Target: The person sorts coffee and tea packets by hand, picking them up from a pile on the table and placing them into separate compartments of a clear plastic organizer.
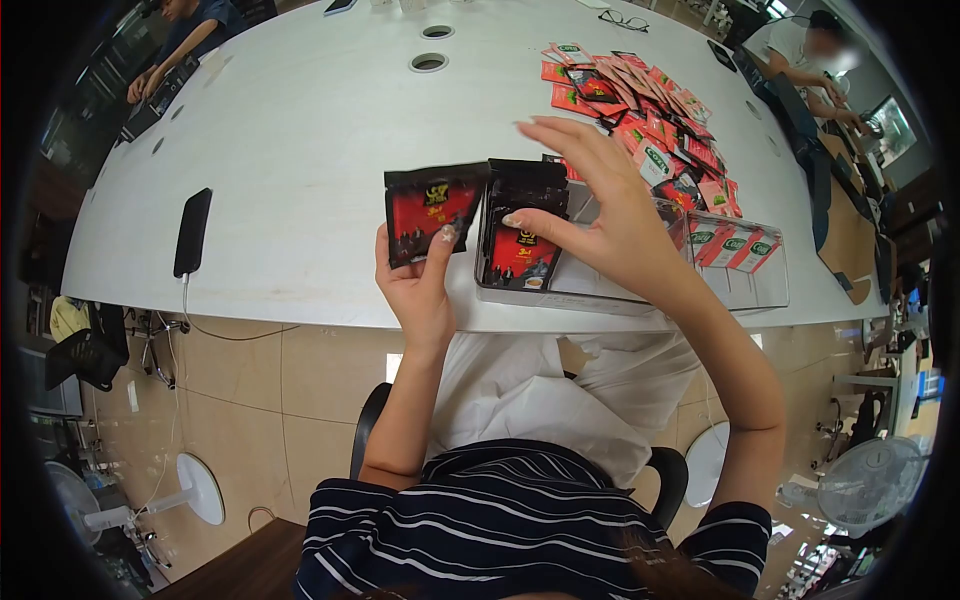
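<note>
My left hand [418, 285] holds a red and black coffee sachet [432, 208] upright by its lower edge, just left of a clear plastic box [735, 290] at the table's near edge. My right hand [605, 215] is over the box's left end, thumb and fingers touching a stack of black and red sachets [522, 225] standing in it. Red and green sachets [735, 246] stand in the box's right end. A loose pile of red sachets [645, 110] lies on the white table [300, 130] behind the box.
A black phone [192, 232] with a cable lies at the left near edge. Two round holes [428, 62] are set in the table's middle. Glasses [624, 19] lie far back. Other people sit at the far left [185, 40] and far right [810, 60].
</note>
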